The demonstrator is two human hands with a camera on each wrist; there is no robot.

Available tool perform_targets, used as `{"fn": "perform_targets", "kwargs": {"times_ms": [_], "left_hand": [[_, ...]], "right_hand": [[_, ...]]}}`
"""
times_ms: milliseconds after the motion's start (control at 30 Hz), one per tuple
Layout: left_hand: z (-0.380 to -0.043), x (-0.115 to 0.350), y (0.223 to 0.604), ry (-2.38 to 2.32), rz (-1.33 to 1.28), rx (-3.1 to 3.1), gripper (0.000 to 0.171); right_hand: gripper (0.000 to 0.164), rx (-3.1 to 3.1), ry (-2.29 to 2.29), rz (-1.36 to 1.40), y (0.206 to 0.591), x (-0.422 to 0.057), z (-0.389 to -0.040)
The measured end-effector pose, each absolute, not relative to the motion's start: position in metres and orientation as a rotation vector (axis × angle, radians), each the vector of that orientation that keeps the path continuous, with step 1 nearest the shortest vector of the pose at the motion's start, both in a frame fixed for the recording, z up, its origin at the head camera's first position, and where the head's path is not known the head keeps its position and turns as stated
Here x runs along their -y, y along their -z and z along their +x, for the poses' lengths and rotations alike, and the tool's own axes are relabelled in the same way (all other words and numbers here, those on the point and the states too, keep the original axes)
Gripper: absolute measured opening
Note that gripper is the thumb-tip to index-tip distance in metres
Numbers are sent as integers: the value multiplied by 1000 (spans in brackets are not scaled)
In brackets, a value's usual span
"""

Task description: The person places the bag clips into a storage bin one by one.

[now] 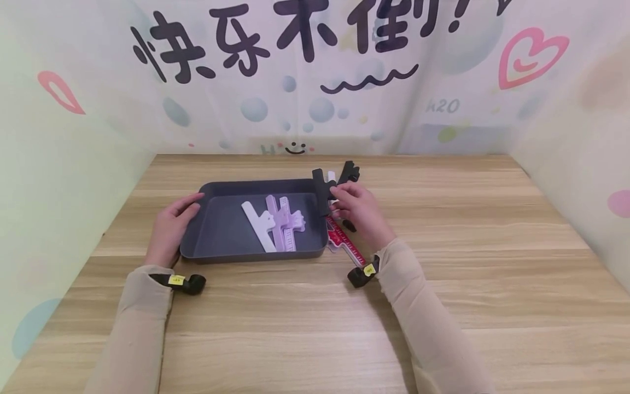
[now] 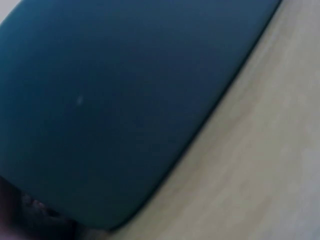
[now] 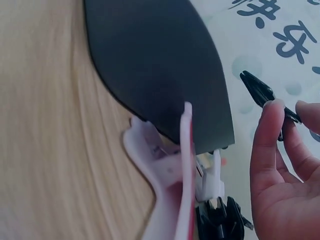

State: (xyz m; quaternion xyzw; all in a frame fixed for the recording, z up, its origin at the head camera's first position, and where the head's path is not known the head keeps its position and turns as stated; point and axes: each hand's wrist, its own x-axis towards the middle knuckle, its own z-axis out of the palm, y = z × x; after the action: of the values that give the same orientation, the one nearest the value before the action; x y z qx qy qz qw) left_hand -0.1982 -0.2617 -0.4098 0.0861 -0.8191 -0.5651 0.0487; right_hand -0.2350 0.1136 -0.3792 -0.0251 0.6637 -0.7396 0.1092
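My left hand (image 1: 169, 224) lies against the left side of a dark grey baking tray (image 1: 197, 257), its fingers extended along the rim. In the left wrist view the tray's outer wall (image 2: 130, 100) fills most of the picture. Above the tray's right rim, my right hand (image 1: 361, 210) pinches a black clip (image 1: 322, 191) between thumb and fingertips; the right wrist view shows this clip (image 3: 257, 90) raised off the table. Inside the tray lie a white clip (image 1: 258, 225) and purple clips (image 1: 277, 219), crossing one another.
Right beside the tray, a red clip with ruler marks (image 1: 346, 241) lies partly under my right forearm. Behind the right hand are another black clip (image 1: 348, 172) and a white one (image 3: 212, 182). A printed cloth (image 1: 295, 120) hangs at the table's back edge.
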Motion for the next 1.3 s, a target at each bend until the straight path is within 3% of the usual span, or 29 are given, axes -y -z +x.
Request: {"fn": "perform_targets", "kwargs": {"times_ms": [367,800,1300], "left_hand": [[-198,261,410,1714,279,2498,42],[-199,262,411,1665,243,2520,44],[-199,262,411,1685,257,2510,42]], "right_hand": [[33,-1995,2096,-47,377,-103,-229],[27,-2031,2017,-52,375,-87,-224],[33,-2043,1984,-77,375,-81,-221]]}}
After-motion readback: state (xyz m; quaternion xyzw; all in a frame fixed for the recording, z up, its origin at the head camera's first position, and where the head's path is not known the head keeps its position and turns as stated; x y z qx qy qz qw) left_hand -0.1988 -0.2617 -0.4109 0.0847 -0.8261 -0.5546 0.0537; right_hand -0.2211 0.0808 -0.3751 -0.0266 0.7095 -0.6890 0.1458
